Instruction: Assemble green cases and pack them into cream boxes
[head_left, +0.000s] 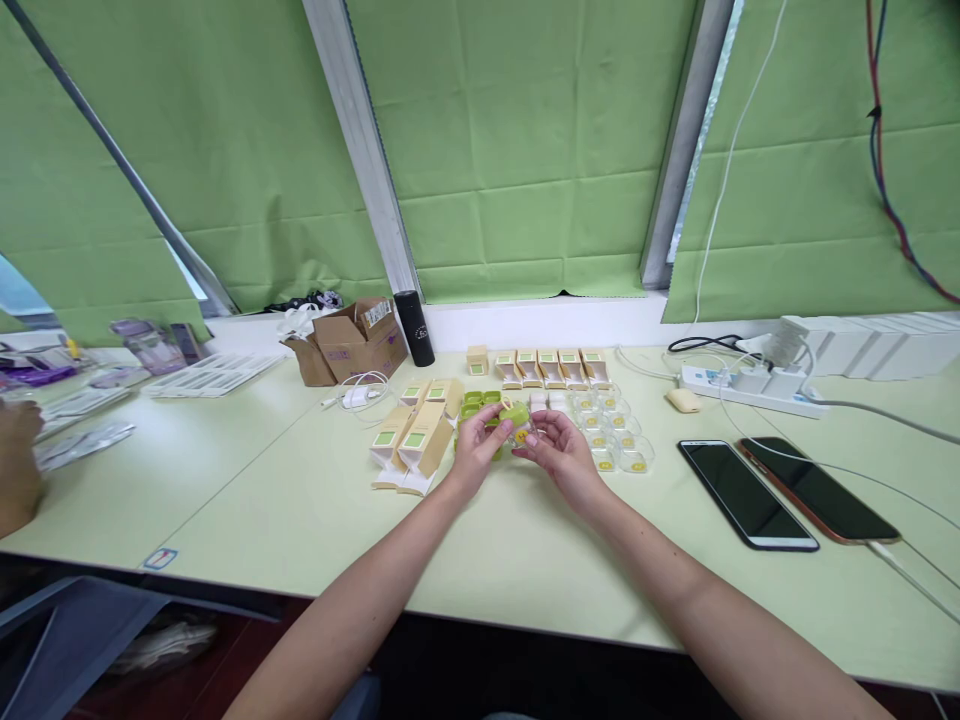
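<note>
My left hand (478,448) pinches a small green cap (514,413) with a pale loop on top. My right hand (561,452) grips a small clear container (522,435) with a yellow round sticker. The two pieces meet between my fingertips above the table; whether they are joined I cannot tell. Partly behind my left hand sit several green caps (484,398). Right of my right hand stand rows of clear containers (607,420), each with a yellow sticker. White cubes (549,400) lie just behind my hands. Open cream cartons (424,440) with green squares lie left of my left hand.
More cartons (553,368) line up at the back. A cardboard box (356,345) and black bottle (414,328) stand back left. Two phones (750,495), an earbud case (683,400) and a power strip (750,390) with cables are right. Another person's hand (19,465) is far left.
</note>
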